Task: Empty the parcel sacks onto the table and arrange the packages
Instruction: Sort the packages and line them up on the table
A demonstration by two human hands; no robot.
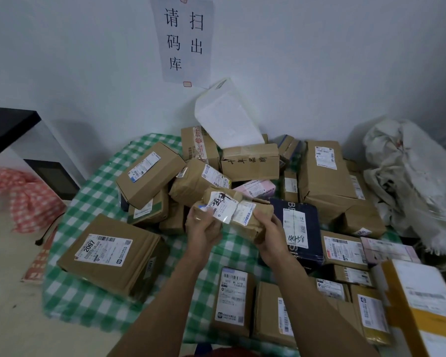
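Both my hands hold one brown paper-wrapped parcel with white shipping labels above the middle of the table. My left hand grips its left end and my right hand grips its right end. Beneath it lies the green-and-white checked tablecloth, crowded with several cardboard packages. A flat box marked 2097 lies at the left. A dark blue package marked 4458 lies just right of my hands. An emptied white sack is crumpled at the right edge.
A white padded mailer leans against the wall behind the pile. A red checked cloth lies on the floor at the left, beside a dark cabinet. A yellow-and-white box sits at the near right corner.
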